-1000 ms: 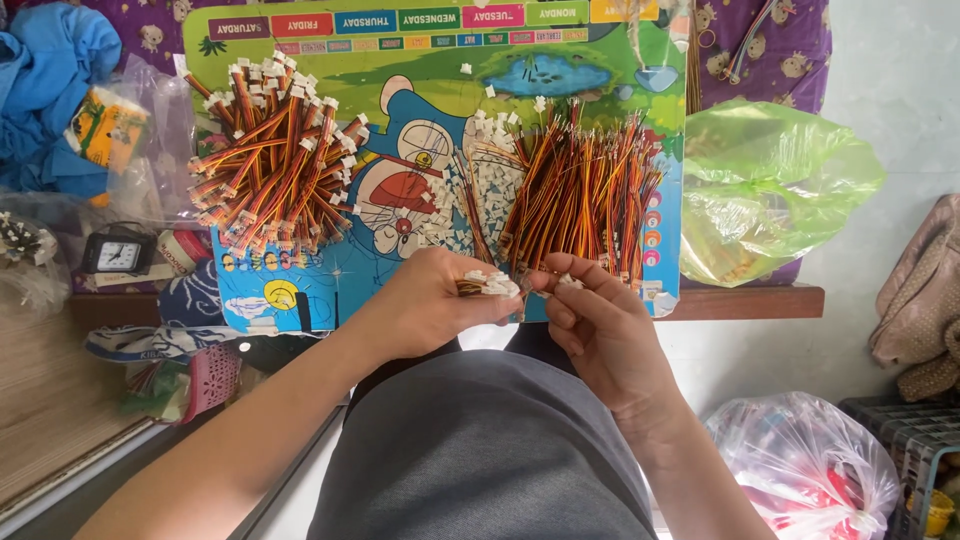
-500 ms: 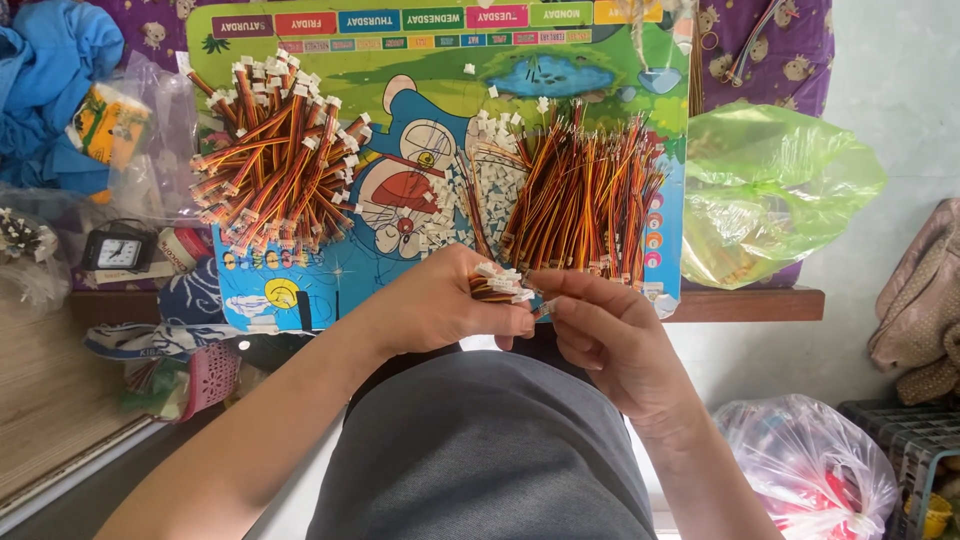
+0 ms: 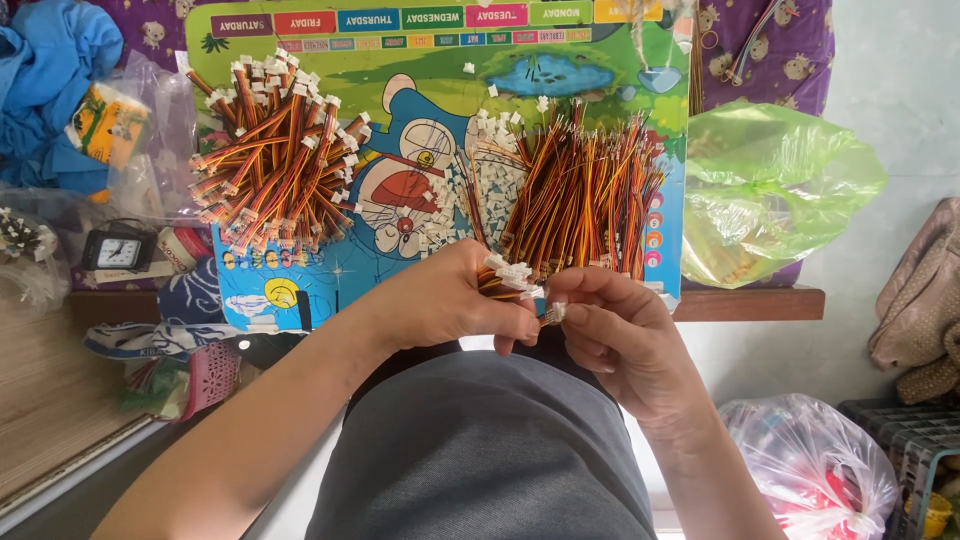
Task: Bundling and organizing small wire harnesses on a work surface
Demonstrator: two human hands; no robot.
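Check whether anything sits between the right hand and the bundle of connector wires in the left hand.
Nothing visible does. The right hand pinches one wire end right beside the small bundle of wires with white connectors gripped in the left hand; only a narrow open gap separates them.

Since a second ago, the right hand (image 3: 625,335) has drawn in closer to the left hand (image 3: 450,300), and its thumb and forefinger now pinch a single wire end just under the small bundle of wires with white connectors (image 3: 510,275) that the left hand grips. The bundle now sits slightly deeper in the left hand's closed fingers. The view has tilted a little.
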